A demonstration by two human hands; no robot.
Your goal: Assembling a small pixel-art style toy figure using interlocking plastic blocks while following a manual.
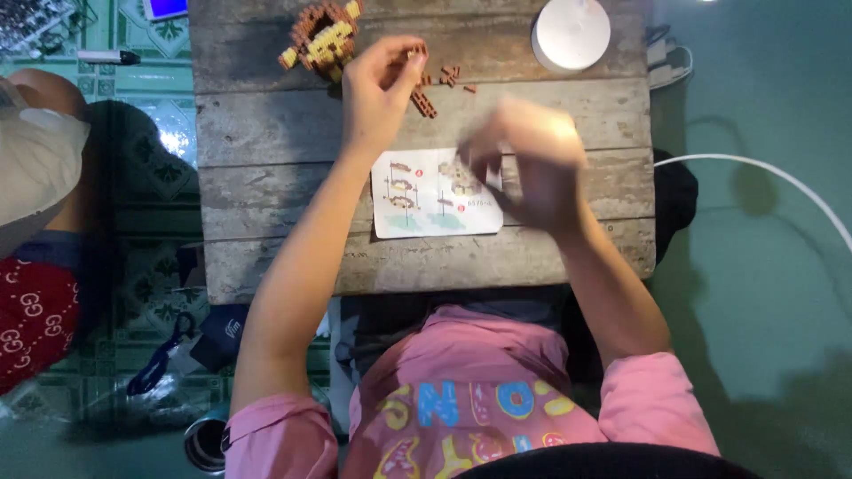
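I see my left hand (pixel 377 84) reaching out over the weathered grey wooden plank counter (pixel 266 168), its fingertips pinched around a small brown building brick (pixel 413 55). Just beside it to the right, a loose scatter of small brown bricks (pixel 439 84) lies on the planks. Just to the left of that hand stands a little brown and yellow figure built of tiny bricks (pixel 321 37), touching the counter near its far edge.

My right hand (pixel 528 164) is blurred; its fingers look curled down, but I cannot tell whether they grip anything. It hangs over the right part of a white printed instruction sheet with small coloured diagrams (pixel 422 200), which lies flat on the counter close to me.

Farther out, a round white domed object (pixel 571 34) sits at the counter's far right corner. A white cable (pixel 763 173) curves across the green floor (pixel 763 293) on the right.
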